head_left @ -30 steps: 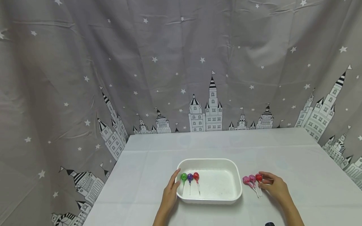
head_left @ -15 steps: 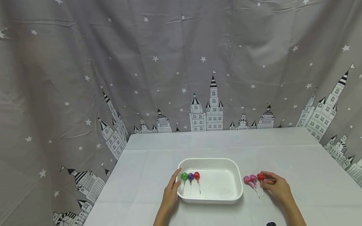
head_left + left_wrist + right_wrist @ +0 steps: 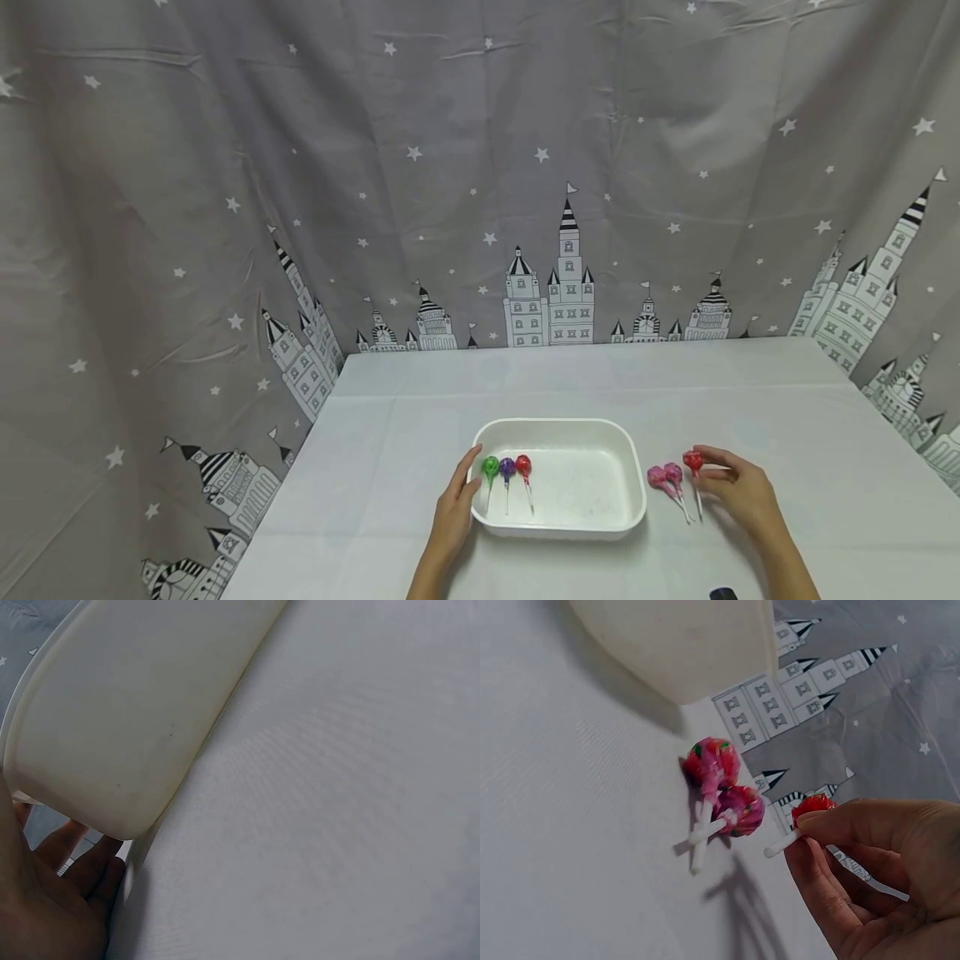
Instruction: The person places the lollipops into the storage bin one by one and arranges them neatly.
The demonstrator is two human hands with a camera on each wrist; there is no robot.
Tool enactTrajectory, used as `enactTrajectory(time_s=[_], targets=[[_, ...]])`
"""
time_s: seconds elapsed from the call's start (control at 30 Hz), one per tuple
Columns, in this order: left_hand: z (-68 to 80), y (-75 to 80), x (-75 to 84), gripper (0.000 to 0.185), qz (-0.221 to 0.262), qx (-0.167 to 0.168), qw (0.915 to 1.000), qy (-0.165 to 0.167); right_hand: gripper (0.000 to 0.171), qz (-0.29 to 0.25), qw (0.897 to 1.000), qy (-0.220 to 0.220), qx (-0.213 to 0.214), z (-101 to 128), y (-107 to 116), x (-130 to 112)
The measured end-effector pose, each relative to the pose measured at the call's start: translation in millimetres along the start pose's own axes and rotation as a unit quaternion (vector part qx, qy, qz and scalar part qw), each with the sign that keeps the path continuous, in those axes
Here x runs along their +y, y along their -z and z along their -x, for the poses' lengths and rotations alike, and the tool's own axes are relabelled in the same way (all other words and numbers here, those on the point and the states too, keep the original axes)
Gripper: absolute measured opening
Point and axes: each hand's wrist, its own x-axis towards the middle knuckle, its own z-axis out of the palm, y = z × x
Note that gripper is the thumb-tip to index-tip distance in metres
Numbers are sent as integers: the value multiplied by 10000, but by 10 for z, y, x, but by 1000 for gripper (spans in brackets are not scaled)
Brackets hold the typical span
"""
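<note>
While the left hand rests straight-fingered against the white tray, steadying it, the right hand pinches a red lollipop clear of the tablecloth.

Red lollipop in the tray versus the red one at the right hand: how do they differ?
The tray lollipop lies flat in the white tray beside the purple one, untouched. The other red lollipop is pinched by the right hand and raised off the table. Both have red heads on white sticks.
</note>
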Motion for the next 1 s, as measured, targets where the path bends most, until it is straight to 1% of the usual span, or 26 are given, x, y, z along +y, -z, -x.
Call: enactTrajectory(time_s=[0.17, 0.27, 0.33, 0.47, 0.5, 0.57, 0.63, 0.7, 0.8, 0.87, 0.97, 1.0], targets=[[5, -6, 9, 45, 27, -2, 10000, 6, 52, -40, 9997, 210, 69, 27, 24, -121], [6, -3, 0, 45, -7, -9, 10000, -27, 50, -140, 9993, 302, 171, -13, 15, -140], [1, -4, -6, 44, -13, -15, 10000, -12, 50, -284, 9987, 375, 190, -88, -2, -76], [-6, -7, -11, 44, 77, 15, 10000, -25, 50, -565, 9963, 597, 255, -310, -94, 167], [-5, -10, -7, 44, 112, 26, 9999, -12, 51, -598, 9958, 655, 210, -350, -115, 200], [-6, -9, 2, 43, 111, 46, 9999, 3, 51, -665, 9952, 663, 264, -413, -175, 211], [-4, -7, 11, 43, 63, 38, 10000, 28, 52, -829, 9944, 646, 133, -409, -196, 105], [-2, -5, 11, 43, 17, 39, 10000, 40, 51, -890, 9940, 628, 125, -379, -227, -25], [0, -2, 4, 43, 18, 25, 10000, 17, 50, -1044, 9920, 705, -43, -272, -242, -298], [3, 0, 7, 43, 16, 17, 10000, 23, 48, -1049, 9916, 753, 6, -216, -279, -444], [17, 9, 53, 43, -5, -9, 10000, 52, 47, -1154, 9899, 820, -117, -124, -317, -685], [22, 13, 77, 43, 16, -15, 10000, 43, 47, -1173, 9893, 854, -122, -111, -340, -731]])
